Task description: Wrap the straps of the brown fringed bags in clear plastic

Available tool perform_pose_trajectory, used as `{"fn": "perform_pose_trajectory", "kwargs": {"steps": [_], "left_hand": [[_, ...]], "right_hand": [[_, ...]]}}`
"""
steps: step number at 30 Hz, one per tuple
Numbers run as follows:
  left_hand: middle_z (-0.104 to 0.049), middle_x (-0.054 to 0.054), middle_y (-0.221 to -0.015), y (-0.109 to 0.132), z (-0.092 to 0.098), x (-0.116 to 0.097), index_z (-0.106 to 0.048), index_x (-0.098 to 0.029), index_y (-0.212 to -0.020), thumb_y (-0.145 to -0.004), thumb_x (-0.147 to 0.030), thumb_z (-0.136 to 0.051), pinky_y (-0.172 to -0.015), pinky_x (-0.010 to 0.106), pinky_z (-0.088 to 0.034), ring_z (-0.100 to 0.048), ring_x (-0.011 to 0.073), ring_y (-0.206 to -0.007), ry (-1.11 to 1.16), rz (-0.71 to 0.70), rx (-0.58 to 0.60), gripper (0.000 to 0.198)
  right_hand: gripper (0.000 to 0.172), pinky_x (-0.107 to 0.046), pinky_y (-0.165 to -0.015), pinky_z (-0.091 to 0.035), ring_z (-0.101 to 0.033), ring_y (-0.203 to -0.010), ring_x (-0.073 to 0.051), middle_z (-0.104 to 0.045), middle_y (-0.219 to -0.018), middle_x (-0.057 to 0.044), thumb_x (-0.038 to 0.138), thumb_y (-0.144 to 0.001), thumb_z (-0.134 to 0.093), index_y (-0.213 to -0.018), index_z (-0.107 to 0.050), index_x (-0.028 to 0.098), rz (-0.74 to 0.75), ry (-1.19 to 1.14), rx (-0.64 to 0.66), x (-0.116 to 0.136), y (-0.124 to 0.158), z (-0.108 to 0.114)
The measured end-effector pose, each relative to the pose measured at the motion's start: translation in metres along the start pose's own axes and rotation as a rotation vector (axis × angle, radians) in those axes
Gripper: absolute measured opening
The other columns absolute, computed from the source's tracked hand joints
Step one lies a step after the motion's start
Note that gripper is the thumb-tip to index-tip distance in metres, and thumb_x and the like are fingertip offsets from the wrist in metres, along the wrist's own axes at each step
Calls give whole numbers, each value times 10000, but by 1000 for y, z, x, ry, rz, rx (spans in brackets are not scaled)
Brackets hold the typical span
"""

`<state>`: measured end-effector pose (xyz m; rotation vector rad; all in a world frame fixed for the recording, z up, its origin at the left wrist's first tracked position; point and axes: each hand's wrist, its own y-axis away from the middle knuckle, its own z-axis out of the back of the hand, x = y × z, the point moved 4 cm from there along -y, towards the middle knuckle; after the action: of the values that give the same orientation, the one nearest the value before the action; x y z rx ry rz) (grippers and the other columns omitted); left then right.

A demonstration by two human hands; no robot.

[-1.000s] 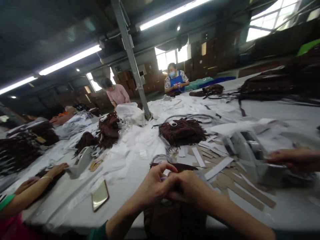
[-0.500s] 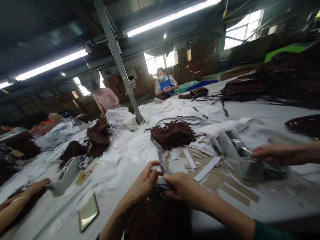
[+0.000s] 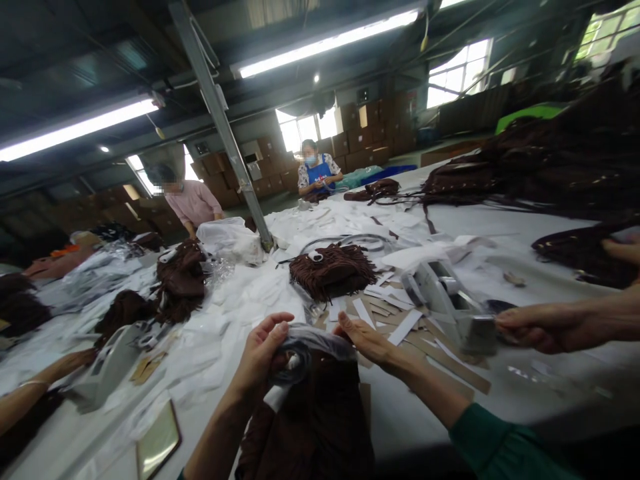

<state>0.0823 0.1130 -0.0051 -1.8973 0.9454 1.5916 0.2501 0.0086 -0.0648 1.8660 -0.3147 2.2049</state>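
Observation:
My left hand [image 3: 263, 347] is closed around a coiled grey strap [image 3: 293, 365], which seems to have clear or whitish wrapping on it. An arched length of the strap runs right to my right hand [image 3: 367, 340], whose fingers are bent at its far end; their inner side is partly hidden. Under both hands lies a dark brown bag [image 3: 320, 420], close to my body. A white piece [image 3: 276, 395] hangs below the coil. Beyond my hands sits a brown fringed bag [image 3: 333, 270] with a pale round piece on top.
A grey tape dispenser [image 3: 450, 300] stands to the right, with a co-worker's hand [image 3: 540, 325] at it. Another dispenser [image 3: 107, 367] is at left, near another person's hand [image 3: 70, 367]. Cardboard strips [image 3: 463, 367] and a phone [image 3: 159, 440] lie on the table. A post [image 3: 225, 127] rises beyond.
My hands, close together over the strap before, are now farther apart, with the strap's coil and arch in plain view. The scene has shifted left. Another hand shows at the right edge.

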Motion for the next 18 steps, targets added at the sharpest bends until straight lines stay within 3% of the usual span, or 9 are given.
{"fn": "perform_pose_trajectory", "kwargs": {"steps": [5, 7, 10, 13, 18], "left_hand": [[-365, -125, -456, -10, 10, -9, -549, -175, -997, -744, -436, -694, -344, 106, -157, -236, -2, -327, 4, -23, -35, 392], [-370, -122, -466, -14, 15, -15, -557, -175, -995, -736, -445, -700, -338, 110, -163, -231, -1, -329, -33, -41, -51, 400], [-396, -109, -498, -20, 17, -25, -569, -178, -1011, -736, -447, -702, -341, 110, -177, -260, 2, -342, -127, -65, -55, 407], [-360, -121, -483, -27, 16, -27, -569, -184, -1034, -739, -455, -696, -336, 112, -154, -222, 1, -334, -174, -46, -15, 420], [-342, -131, -467, -31, 17, -1, -553, -171, -1024, -707, -495, -701, -330, 117, -155, -229, 9, -332, -183, 37, -35, 477]], "right_hand": [[617, -293, -714, -400, -518, -778, -181, -586, -824, -36, 731, -825, -404, -778, -629, 158, 216, 21, -49, -15, 6, -11], [533, -268, -688, -394, -505, -767, -166, -572, -822, -24, 678, -804, -517, -803, -631, 158, 247, 25, -71, -20, 7, -15], [561, -218, -496, -299, -394, -556, -103, -470, -615, 27, 699, -785, -519, -723, -604, 148, 133, -87, -57, -31, 4, -22], [644, -206, -419, -228, -321, -457, -80, -416, -522, 45, 770, -778, -425, -672, -578, 152, 35, -229, -46, -40, -1, -28], [742, -208, -372, -240, -314, -382, -85, -382, -444, 41, 807, -803, -197, -599, -529, 176, -96, -150, -75, -58, -6, -22]]}}
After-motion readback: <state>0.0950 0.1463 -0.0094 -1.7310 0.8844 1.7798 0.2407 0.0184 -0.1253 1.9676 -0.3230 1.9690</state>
